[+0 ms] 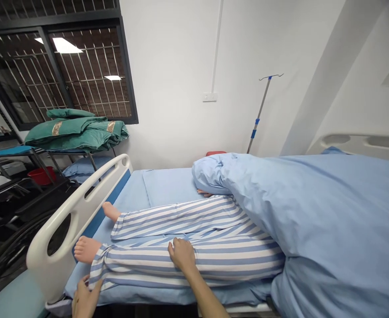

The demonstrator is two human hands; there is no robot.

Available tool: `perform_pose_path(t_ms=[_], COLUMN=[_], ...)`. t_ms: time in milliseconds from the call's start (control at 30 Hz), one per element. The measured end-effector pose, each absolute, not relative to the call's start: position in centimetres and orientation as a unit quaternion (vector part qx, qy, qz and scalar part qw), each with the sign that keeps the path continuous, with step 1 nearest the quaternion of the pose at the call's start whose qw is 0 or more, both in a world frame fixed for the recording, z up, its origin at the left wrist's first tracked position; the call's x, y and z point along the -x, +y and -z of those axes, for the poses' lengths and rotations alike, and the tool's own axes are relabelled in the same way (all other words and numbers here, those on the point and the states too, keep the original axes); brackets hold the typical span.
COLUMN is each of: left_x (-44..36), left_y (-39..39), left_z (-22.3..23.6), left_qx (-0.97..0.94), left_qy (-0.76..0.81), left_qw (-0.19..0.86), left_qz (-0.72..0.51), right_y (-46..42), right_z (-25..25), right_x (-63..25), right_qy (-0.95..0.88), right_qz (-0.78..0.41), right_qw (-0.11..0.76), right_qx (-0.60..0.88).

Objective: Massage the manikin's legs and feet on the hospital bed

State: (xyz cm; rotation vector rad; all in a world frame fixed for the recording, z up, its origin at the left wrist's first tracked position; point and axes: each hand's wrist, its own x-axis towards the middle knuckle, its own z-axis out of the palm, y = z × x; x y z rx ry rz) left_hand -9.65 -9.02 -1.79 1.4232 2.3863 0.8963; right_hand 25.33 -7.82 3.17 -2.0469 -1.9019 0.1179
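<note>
A figure that looks like a manikin lies on the bed in blue-and-white striped trousers (141,263), with both bare feet showing. My right hand (183,255) is on the near trouser leg around the knee, its fingers curled down over the cloth. By the near ankle, my left hand (85,299) touches the trouser cuff, thumb and fingers apart. The near foot (87,249) points up just beyond that hand. The far foot (111,211) rests by the footboard. A light-blue quilt (300,194) is folded back over the upper body, and part of the figure's hand (204,193) shows at its edge.
A cream footboard (77,221) stands at the left end of the bed, a headboard (363,142) at the right. Behind are an IV pole (259,115) and green bedding (78,132) stacked under the window. A wheel (12,256) shows at lower left.
</note>
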Motion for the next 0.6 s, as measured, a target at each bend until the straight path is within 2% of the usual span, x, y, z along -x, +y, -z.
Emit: perform_pose_path(t_ms=[100,300,400,600], left_x=[7.9,2.8,0.5,-2.6], left_y=[-10.6,-9.1,-6.8,0.6], left_z=[1.0,-2.5,-4.1,-5.6], left_qx=[-0.530,-0.644,-0.686,-0.746], left_qy=[0.805,0.701,0.655,0.580], left_qw=[0.060,0.001,0.022,0.116], left_qz=[-0.261,-0.307,-0.316,-0.306], right_y=[-7.8,-7.9,-7.5,-4.1], right_z=[-3.1,-3.1,-3.2,-4.8], right_x=[-25.3,-25.4,-25.9,-29.1], right_qy=[-0.669,-0.669,-0.668,-0.696], right_qz=[-0.045,-0.056,-0.088,-0.289], right_qw=[0.174,0.181,0.183,0.152], right_qx=[0.721,0.718,0.716,0.640])
